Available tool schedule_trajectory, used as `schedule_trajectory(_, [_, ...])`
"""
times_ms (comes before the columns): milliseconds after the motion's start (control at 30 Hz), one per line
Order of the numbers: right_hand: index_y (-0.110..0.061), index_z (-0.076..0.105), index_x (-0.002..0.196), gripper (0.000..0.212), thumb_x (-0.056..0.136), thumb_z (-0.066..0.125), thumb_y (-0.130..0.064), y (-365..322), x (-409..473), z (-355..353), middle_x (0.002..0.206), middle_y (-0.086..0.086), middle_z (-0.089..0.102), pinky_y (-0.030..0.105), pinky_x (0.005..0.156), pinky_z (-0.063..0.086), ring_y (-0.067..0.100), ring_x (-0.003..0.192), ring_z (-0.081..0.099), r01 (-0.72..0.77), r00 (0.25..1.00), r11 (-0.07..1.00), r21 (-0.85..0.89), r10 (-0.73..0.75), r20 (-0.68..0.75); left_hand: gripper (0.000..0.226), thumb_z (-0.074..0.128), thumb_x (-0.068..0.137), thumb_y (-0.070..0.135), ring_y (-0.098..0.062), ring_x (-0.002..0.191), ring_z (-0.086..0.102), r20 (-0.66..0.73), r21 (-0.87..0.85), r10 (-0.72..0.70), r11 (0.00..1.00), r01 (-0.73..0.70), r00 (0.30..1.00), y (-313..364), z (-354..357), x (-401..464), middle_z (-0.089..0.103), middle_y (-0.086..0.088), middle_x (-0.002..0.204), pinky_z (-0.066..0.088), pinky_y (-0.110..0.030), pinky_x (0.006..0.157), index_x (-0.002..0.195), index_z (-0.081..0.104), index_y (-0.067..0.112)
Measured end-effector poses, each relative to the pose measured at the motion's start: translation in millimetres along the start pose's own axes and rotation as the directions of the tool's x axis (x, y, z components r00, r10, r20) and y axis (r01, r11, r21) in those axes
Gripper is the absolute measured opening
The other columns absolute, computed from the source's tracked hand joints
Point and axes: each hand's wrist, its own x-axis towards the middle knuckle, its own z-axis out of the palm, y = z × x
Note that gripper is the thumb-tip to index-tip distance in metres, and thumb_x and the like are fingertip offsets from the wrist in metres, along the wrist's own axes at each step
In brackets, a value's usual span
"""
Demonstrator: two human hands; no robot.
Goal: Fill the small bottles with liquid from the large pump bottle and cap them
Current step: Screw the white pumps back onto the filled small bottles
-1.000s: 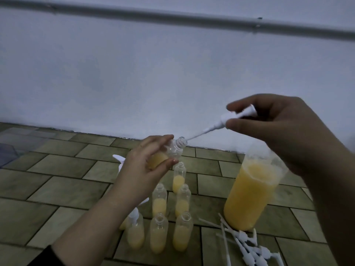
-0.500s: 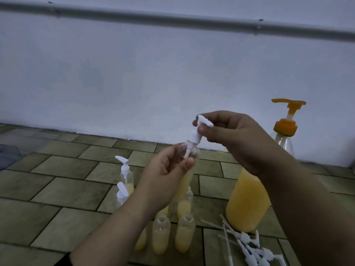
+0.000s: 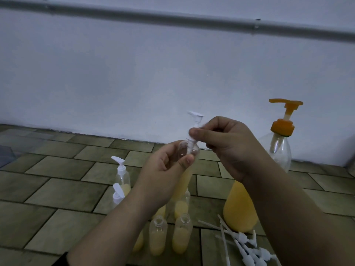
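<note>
Open bottles (image 3: 182, 235) and loose pumps (image 3: 247, 246) stand below on the floor (image 3: 57, 189). Left hand (image 3: 163, 169) grips a small bottle (image 3: 187, 152); right hand (image 3: 226, 144) pinches its pump cap (image 3: 195, 129).

My left hand (image 3: 163, 167) covers most of the small bottle (image 3: 187, 156) I hold, and my right fingers (image 3: 197, 134) hide its pump collar. My right forearm (image 3: 288, 214) blocks part of the big bottle (image 3: 240, 208). The loose pumps (image 3: 249, 248) near right run off the bottom edge.
</note>
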Motion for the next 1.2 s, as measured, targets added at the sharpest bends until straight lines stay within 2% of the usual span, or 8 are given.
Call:
schedule_trajectory(133, [-0.015,0.059,0.069,0.030,0.057,0.075,-0.037,5,-2,4,0.072,0.003,0.061,0.024,0.066,0.038,0.009,0.066,0.055,-0.035,0.999,0.998,-0.047,0.034,-0.022,0.022,0.060,0.076,0.026,0.006,0.070,0.062,-0.004,0.002,-0.014,1.000,0.014,1.000,-1,0,0,0.071,0.016,0.081,0.050,-0.012,0.059,0.097,0.067,0.023])
schedule_trajectory(300, [-0.013,0.069,0.097,0.045,0.054,0.077,-0.022,10,-2,2,0.093,0.008,0.072,0.018,0.065,0.045,0.007,0.076,0.066,-0.054,0.998,0.993,0.102,0.056,-0.016,0.018,0.059,0.082,0.021,0.004,0.069,0.063,-0.013,0.018,-0.061,0.998,0.061,0.998,-1,-2,2,0.071,0.016,0.079,0.054,-0.025,0.063,0.098,0.066,0.025])
schedule_trajectory(500, [-0.013,0.073,0.098,0.042,0.059,0.077,-0.029,9,-4,0,0.101,0.005,0.073,0.037,0.089,0.039,0.021,0.102,0.064,-0.049,0.997,0.994,0.100,0.042,0.070,0.029,0.060,0.068,0.034,0.000,0.072,0.064,-0.002,0.028,-0.077,0.997,0.077,0.997,-1,-3,2,0.072,0.014,0.084,0.055,-0.042,0.072,0.096,0.068,0.029])
schedule_trajectory(667, [-0.014,0.061,0.074,0.043,0.043,0.084,-0.032,14,-4,4,0.069,0.002,0.054,0.028,0.068,0.048,0.019,0.071,0.055,-0.036,0.994,0.999,-0.003,0.036,-0.099,0.021,0.061,0.081,0.022,0.006,0.073,0.063,0.068,0.074,-0.044,0.997,0.039,0.997,-2,-1,-1,0.071,0.016,0.083,0.049,-0.011,0.058,0.101,0.067,0.022])
schedule_trajectory(833, [-0.004,0.070,0.101,0.034,0.068,0.073,-0.012,7,-7,1,0.097,0.009,0.073,0.013,0.066,0.047,0.008,0.083,0.066,-0.034,0.998,0.995,0.089,0.029,0.054,0.040,0.062,0.067,0.035,-0.016,0.083,0.065,0.049,-0.028,-0.119,0.992,0.121,0.992,-8,-8,1,0.072,-0.002,0.092,0.053,-0.030,0.066,0.102,0.070,0.019])
schedule_trajectory(933, [-0.012,0.066,0.083,0.041,0.050,0.083,-0.030,15,-3,2,0.076,0.002,0.064,0.025,0.071,0.049,0.014,0.076,0.062,-0.061,0.996,0.997,-0.036,0.059,-0.064,0.036,0.061,0.068,0.035,-0.008,0.075,0.065,0.058,0.009,-0.099,0.995,0.098,0.993,-6,-8,1,0.072,0.000,0.088,0.055,-0.025,0.062,0.099,0.070,0.022])
schedule_trajectory(1033, [-0.012,0.069,0.092,0.049,0.053,0.075,-0.041,11,-4,4,0.082,-0.003,0.068,0.011,0.063,0.044,0.002,0.073,0.061,-0.077,0.997,0.997,-0.033,0.077,0.011,0.033,0.063,0.066,0.033,-0.014,0.078,0.065,0.025,-0.035,-0.123,0.992,0.124,0.992,-7,-12,3,0.072,0.001,0.087,0.055,-0.032,0.065,0.096,0.072,0.022])
schedule_trajectory(1200, [-0.006,0.070,0.091,0.034,0.063,0.079,-0.021,13,-1,9,0.086,0.003,0.074,0.018,0.072,0.049,0.008,0.083,0.069,-0.084,0.991,0.996,0.016,0.085,-0.107,0.027,0.063,0.077,0.027,0.002,0.073,0.065,0.008,0.093,-0.087,0.992,0.086,0.996,-5,-13,6,0.073,0.011,0.086,0.049,-0.012,0.055,0.103,0.069,0.022])
